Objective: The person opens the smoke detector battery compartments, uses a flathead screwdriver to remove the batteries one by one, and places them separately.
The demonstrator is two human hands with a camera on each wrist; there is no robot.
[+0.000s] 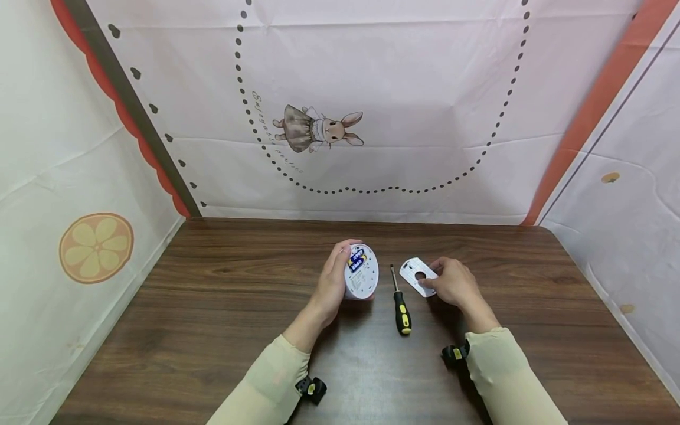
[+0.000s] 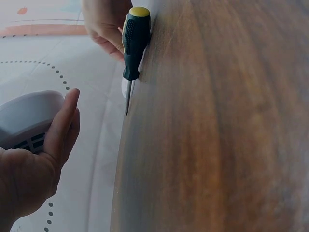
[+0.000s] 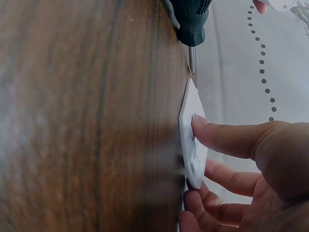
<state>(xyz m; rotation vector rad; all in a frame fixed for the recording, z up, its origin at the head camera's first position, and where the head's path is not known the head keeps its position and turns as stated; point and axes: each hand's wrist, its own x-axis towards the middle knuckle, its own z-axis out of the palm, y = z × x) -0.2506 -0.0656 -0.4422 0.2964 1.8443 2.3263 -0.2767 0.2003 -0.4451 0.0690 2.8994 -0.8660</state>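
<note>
My left hand (image 1: 333, 280) grips a round white device (image 1: 362, 273) that looks like a smoke alarm, its flat face with a blue and yellow label turned up and toward me. Dark slots show in its side in the left wrist view. With thumb on top and fingers at the far edge, my right hand (image 1: 454, 283) pinches a flat white mounting plate (image 1: 410, 270) that has a round hole in its middle. The plate lies close over the table, slightly tilted in the right wrist view. Between both hands lies a black and yellow screwdriver (image 1: 402, 313), tip pointing away from me.
The brown wooden table (image 1: 212, 330) spreads around both hands. A pale printed cloth (image 1: 398, 77) hangs behind its far edge, and similar sheets cover the left and right sides. Each forearm wears a black strap device (image 1: 311, 388).
</note>
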